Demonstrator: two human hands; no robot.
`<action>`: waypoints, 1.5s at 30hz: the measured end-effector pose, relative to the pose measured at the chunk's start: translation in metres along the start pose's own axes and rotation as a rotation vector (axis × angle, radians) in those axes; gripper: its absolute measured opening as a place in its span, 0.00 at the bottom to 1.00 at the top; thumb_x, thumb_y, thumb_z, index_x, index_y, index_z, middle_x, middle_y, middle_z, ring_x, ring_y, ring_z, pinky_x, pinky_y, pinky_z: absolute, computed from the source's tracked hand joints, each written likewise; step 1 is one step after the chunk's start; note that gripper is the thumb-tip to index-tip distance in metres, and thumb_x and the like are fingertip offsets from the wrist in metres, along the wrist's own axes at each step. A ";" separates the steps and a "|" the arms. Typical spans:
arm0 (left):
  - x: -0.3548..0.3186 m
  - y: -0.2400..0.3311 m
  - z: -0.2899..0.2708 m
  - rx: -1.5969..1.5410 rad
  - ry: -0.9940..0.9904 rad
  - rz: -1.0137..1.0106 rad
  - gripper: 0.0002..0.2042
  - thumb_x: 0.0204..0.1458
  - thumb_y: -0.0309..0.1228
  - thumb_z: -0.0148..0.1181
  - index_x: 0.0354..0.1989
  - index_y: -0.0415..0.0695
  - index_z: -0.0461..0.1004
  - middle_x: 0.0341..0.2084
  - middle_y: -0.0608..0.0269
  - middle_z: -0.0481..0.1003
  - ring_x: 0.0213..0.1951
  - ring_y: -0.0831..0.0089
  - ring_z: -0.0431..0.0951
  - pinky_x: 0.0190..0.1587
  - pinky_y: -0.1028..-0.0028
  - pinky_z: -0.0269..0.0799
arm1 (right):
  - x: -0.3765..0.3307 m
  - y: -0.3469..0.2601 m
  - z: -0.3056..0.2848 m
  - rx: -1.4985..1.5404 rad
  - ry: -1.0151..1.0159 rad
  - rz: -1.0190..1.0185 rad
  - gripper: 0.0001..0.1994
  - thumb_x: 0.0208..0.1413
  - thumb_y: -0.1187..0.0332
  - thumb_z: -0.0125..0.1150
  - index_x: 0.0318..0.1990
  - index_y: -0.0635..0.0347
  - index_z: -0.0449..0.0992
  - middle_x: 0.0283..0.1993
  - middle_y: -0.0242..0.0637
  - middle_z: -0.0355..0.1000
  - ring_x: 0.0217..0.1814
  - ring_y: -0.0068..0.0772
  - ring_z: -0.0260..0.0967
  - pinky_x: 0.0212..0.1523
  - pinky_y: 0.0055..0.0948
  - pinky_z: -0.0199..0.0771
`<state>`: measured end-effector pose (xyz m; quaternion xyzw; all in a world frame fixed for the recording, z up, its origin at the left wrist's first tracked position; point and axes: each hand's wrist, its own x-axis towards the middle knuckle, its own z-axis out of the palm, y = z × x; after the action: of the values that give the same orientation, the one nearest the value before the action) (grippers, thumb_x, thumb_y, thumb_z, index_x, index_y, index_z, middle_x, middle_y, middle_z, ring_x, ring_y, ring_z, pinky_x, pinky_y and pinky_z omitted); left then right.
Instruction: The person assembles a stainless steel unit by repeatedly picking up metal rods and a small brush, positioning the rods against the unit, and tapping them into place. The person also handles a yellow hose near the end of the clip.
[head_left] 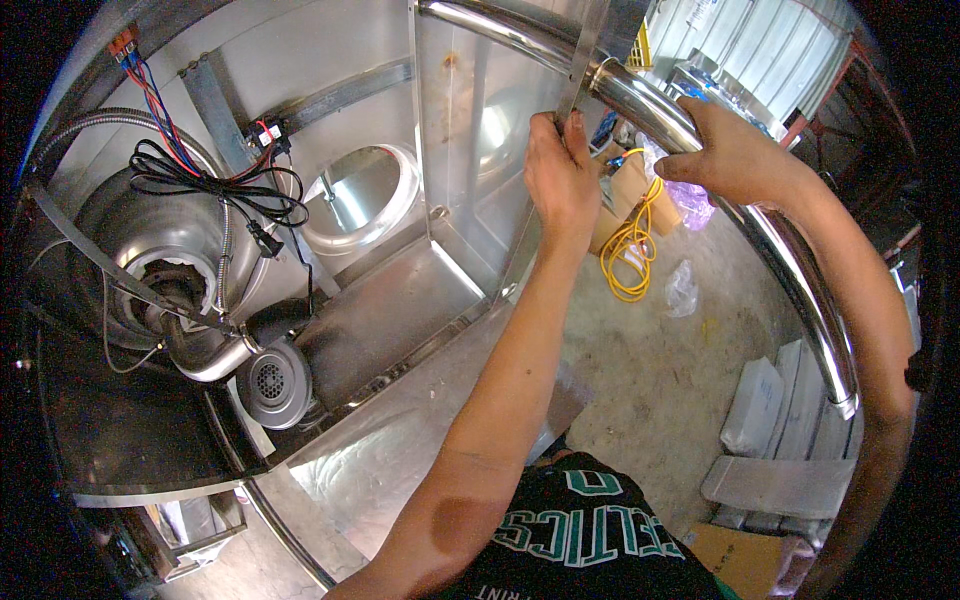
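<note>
A long, shiny metal pipe (800, 285) with a bent run passes through the upright sheet-metal panel (480, 130) and sticks out to the right, its far end hanging low. My right hand (740, 155) is closed around the pipe outside the panel, thumb on the near side; some fingers are hidden. At the panel's outer edge, just below where the pipe comes through, my left hand (562, 175) grips with curled fingers and the thumb up. A ring-like collar (601, 74) sits around the pipe beside that edge.
Inside the metal housing at left are a round blower (275, 383), a bundled black cable (215, 185), coloured wires (160, 110) and a round opening (360, 190). On the floor lie a yellow cord (632, 255), a cardboard box (625, 190) and wrapped pieces (752, 405).
</note>
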<state>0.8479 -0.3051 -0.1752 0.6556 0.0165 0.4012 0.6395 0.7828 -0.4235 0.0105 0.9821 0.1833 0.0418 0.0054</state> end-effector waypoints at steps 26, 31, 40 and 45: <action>-0.004 0.008 0.006 -0.015 0.015 -0.089 0.16 0.67 0.41 0.52 0.41 0.36 0.68 0.34 0.38 0.75 0.40 0.37 0.74 0.44 0.47 0.67 | 0.007 0.014 -0.003 0.623 -0.295 0.303 0.31 0.58 0.49 0.70 0.57 0.66 0.73 0.29 0.33 0.71 0.24 0.22 0.70 0.21 0.26 0.77; -0.003 0.008 0.006 -0.002 0.027 -0.084 0.18 0.68 0.42 0.50 0.41 0.35 0.68 0.34 0.37 0.75 0.40 0.37 0.75 0.44 0.47 0.68 | 0.015 0.026 -0.007 0.823 -0.504 0.316 0.35 0.56 0.43 0.69 0.60 0.63 0.69 0.30 0.33 0.71 0.23 0.21 0.71 0.21 0.24 0.78; -0.002 0.005 0.005 0.037 0.074 0.008 0.18 0.70 0.45 0.48 0.38 0.40 0.67 0.24 0.45 0.74 0.27 0.47 0.74 0.33 0.51 0.67 | -0.038 0.026 -0.027 0.403 -0.096 0.156 0.47 0.59 0.42 0.66 0.74 0.66 0.55 0.68 0.60 0.66 0.69 0.53 0.66 0.71 0.43 0.61; -0.003 0.006 0.003 0.010 0.029 -0.050 0.17 0.69 0.43 0.49 0.40 0.38 0.68 0.29 0.40 0.76 0.34 0.39 0.76 0.40 0.49 0.69 | -0.209 0.023 -0.049 -0.146 0.127 0.067 0.51 0.40 0.62 0.75 0.74 0.63 0.56 0.73 0.55 0.60 0.76 0.56 0.57 0.75 0.44 0.55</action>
<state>0.8446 -0.3099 -0.1711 0.6523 0.0439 0.3946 0.6457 0.5929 -0.5205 0.0434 0.9801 0.1468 0.1174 0.0640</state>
